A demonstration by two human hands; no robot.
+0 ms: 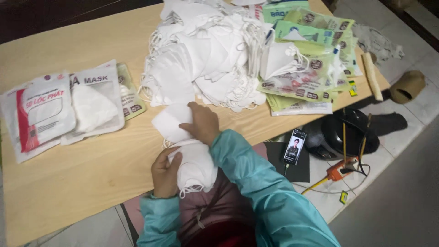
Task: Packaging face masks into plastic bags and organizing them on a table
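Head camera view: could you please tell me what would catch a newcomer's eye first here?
A big heap of loose white fabric face masks fills the middle of the pale wooden table. At its near edge, the left hand grips a small stack of white masks while the right hand presses on top.

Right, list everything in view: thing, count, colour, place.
Loose masks: a heap, white, table middle.
Mask stack: one, white, table's near edge.
Bagged masks: three packs, white and green, table left.
Green pouches: many, table right.
Table: one, light wood.
Phone: one, lit, on the floor.
Helmet: one, black, on the floor.
Left hand: grips the mask stack.
Right hand: flat on a white mask above the stack.
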